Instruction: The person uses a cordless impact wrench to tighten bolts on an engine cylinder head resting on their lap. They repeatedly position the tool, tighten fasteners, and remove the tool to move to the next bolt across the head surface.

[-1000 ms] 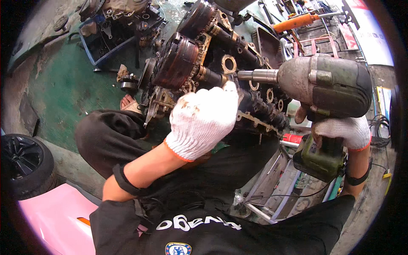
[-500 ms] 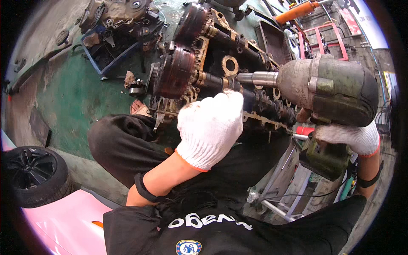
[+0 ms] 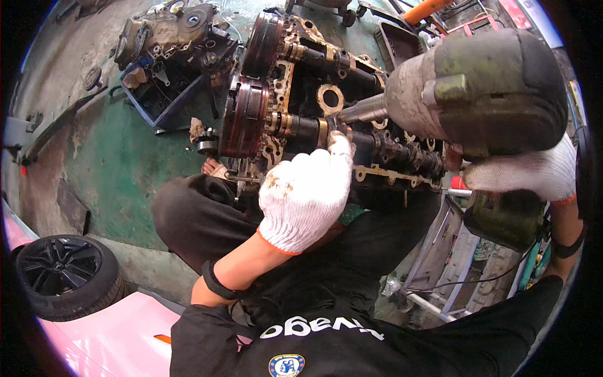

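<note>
My right hand (image 3: 531, 168), in a white knitted glove, is wrapped round the grip of a green and grey impact wrench (image 3: 483, 94). The long socket (image 3: 364, 109) on its nose points left and meets a bearing cap on the near camshaft (image 3: 304, 125) of a greasy engine cylinder head (image 3: 389, 177). Beside the socket tip is my gloved left hand (image 3: 308, 191), fingers curled and the index finger and thumb end at the cap. Whatever those fingers hold is hidden. Two dark round cam gears (image 3: 245, 116) sit at the head's left end.
Beyond, at the left, a blue crate (image 3: 164, 116) of parts stands by another engine part (image 3: 173, 34). A wheel with tyre (image 3: 63, 273) and a pink car panel (image 3: 113, 333) lie lower left. A metal frame (image 3: 440, 276) is at the right, a black tray (image 3: 399, 43) behind.
The impact wrench has tilted, its body rising to the right while the socket slants down to the cap. My left index finger has stretched toward the socket tip. The view has shifted slightly.
</note>
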The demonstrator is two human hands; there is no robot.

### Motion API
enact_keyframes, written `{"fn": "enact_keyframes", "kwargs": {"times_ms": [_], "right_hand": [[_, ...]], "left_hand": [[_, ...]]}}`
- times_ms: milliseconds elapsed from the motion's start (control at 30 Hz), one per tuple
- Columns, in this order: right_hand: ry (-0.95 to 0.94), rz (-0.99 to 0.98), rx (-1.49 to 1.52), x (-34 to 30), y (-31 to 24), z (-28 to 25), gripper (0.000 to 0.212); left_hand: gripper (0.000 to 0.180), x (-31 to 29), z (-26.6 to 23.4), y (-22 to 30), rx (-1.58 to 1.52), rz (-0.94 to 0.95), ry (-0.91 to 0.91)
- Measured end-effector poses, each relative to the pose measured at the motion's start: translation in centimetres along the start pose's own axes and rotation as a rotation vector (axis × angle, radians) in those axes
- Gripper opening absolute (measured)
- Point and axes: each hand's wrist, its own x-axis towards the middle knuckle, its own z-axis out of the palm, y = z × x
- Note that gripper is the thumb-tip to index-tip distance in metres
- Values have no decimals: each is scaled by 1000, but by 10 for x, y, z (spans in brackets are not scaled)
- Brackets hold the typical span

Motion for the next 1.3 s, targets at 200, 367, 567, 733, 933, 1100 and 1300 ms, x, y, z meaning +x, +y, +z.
{"fn": "enact_keyframes", "kwargs": {"times_ms": [200,367,567,733,933,1100,1300], "right_hand": [[-15,-25,-80,8,-5,-8,61],[-66,-61,124,13,-1,-2,62],[-94,3,34,1,-4,-8,64],[-111,12,-27,2,-4,-15,66],[-131,36,-82,7,-7,-20,69],[-150,56,-128,1,-12,-19,71],[-176,67,-181,1,-13,-20,73]], "left_hand": [[30,0,-5,-6,-110,97,-82],[20,2,-1,-4,-34,77,-32],[20,0,0,-4,-46,76,-28],[23,0,1,-5,-103,69,9],[23,-1,0,-3,-111,44,-21],[21,-2,-2,-4,-83,59,-8],[19,-3,-2,-2,-66,49,21]]}}
